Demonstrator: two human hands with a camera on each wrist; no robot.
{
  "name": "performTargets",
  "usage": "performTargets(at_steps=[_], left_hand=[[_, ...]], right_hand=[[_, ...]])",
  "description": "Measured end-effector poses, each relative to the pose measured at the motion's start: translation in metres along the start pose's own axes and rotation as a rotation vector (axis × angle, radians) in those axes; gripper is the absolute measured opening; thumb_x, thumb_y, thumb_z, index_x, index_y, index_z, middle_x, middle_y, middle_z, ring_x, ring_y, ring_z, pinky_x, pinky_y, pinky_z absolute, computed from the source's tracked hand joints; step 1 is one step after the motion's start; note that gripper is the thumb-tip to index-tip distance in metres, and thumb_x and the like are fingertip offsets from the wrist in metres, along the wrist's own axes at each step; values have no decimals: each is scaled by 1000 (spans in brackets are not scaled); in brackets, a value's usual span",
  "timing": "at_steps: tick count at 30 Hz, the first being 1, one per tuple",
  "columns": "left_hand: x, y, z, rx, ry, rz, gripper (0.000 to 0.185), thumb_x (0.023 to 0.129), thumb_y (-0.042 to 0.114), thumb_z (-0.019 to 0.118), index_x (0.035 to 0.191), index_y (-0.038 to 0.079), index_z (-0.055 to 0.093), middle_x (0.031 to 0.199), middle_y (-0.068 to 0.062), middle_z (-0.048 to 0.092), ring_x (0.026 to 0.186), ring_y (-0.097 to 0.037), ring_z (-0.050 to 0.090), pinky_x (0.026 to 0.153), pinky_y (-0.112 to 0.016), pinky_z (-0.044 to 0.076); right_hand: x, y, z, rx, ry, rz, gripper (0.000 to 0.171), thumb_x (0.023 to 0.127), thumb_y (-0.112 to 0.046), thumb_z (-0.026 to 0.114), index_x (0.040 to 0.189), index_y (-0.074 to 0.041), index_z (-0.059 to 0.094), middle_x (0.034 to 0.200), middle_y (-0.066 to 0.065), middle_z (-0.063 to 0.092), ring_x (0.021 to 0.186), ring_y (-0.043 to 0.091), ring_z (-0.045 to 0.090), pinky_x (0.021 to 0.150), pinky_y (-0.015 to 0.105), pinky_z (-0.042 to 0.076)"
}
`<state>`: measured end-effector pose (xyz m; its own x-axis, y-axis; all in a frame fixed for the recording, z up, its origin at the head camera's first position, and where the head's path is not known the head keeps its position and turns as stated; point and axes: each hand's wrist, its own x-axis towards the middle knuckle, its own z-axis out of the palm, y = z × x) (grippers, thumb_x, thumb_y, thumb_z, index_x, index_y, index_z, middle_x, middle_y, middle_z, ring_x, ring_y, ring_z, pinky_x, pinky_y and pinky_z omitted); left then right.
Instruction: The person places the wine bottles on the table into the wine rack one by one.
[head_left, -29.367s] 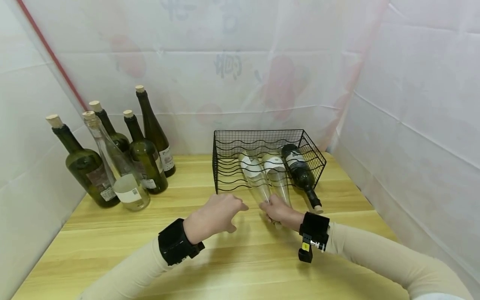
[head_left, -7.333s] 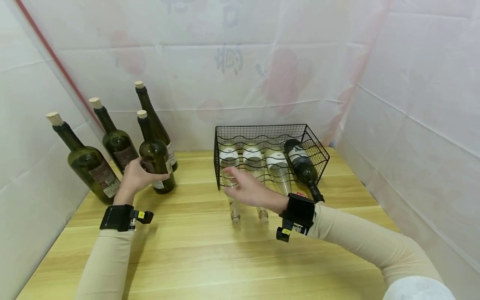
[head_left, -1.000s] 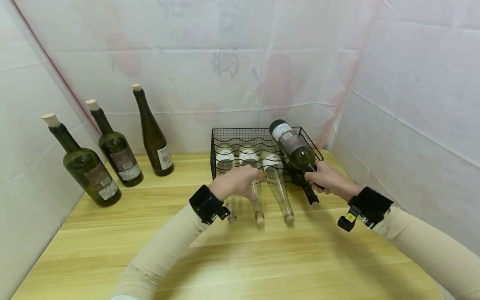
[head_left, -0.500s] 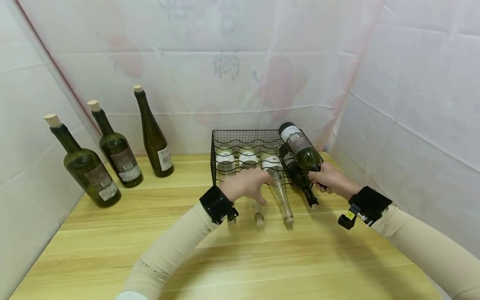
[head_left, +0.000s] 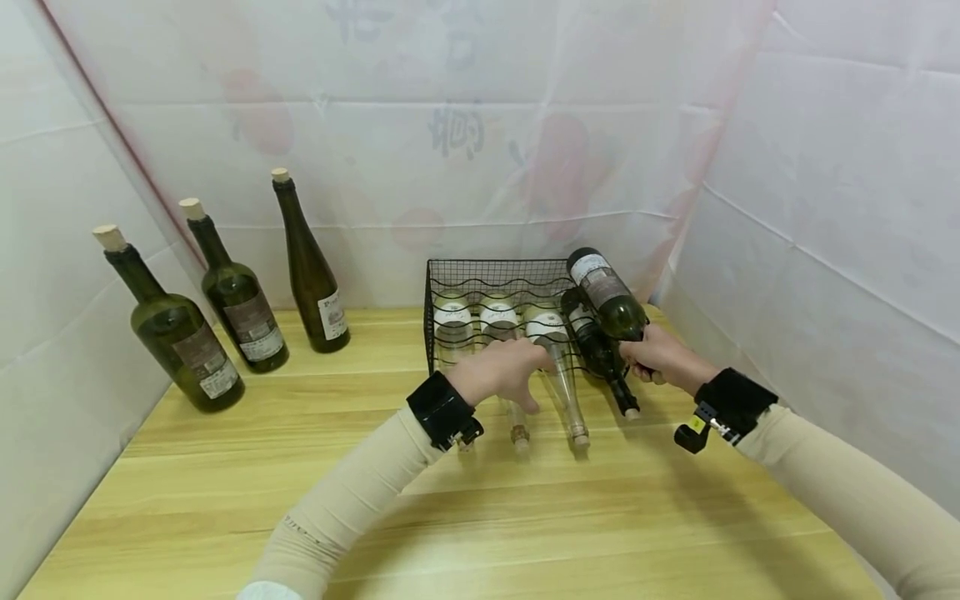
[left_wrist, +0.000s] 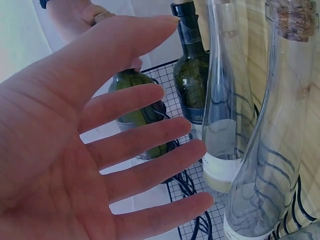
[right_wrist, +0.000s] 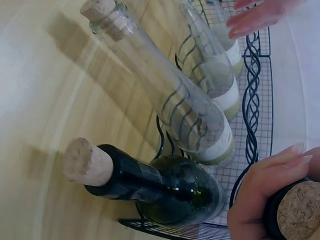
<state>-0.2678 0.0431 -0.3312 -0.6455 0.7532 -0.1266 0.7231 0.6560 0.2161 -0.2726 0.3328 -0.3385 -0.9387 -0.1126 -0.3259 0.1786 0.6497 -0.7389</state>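
Far left on the counter (head_left: 225,467), three green bottles (head_left: 234,292) stand upright near the back wall, well apart from both hands. Next comes the wire rack (head_left: 438,287), with three clear bottles (head_left: 558,367) lying side by side in it, necks pointing toward the person, and a dark bottle (head_left: 596,346) lying in the rightmost place, its cork past the rack's front edge. The left hand (head_left: 504,372) hovers over the clear bottles' necks with its grip wide, fingers straight and spread, holding nothing; whether it touches the glass I cannot tell. Rightmost, the right hand (head_left: 660,358) has its grip wrapped round the neck of a second dark bottle (head_left: 607,292), which is held above the rack's right end, just over the lying dark bottle. Its long axis runs from the hand up and away toward the back wall, base highest. The right hand alone carries it; the left hand is beside it, across the lying bottle.
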Motion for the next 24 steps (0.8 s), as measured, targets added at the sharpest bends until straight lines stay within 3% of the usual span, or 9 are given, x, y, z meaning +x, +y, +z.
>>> performTargets(at_steps=[9,14,20,24], left_hand=[[1,6,-1,23,0,-4,65,83,34,87,142,23,63,145,2,63,124,-20,65,86,-33,61],[2,8,0,57,-17,-9,63,85,35,86,143,23,62,144,0,63,124,-21,65,83,-30,60],[4,8,3,74,-16,8,61,85,33,86,141,22,64,142,0,66,119,-18,66,77,-26,59],[3,7,1,79,-19,-1,61,85,33,86,140,23,64,140,0,66,118,-18,66,74,-25,57]], right_hand=[[2,-6,-8,-57,-72,41,36,108,-22,47,74,-11,47,63,3,48,56,16,39,54,33,28],[-3,-12,-10,-244,-74,-3,38,107,-27,53,76,-9,41,63,2,44,55,19,49,59,34,38],[-13,-21,-5,-715,153,-160,50,98,-33,68,57,-18,42,50,0,44,47,19,50,53,28,35],[-17,-30,0,-828,249,-228,45,95,-26,70,55,-16,50,50,2,52,47,18,53,49,27,37]])
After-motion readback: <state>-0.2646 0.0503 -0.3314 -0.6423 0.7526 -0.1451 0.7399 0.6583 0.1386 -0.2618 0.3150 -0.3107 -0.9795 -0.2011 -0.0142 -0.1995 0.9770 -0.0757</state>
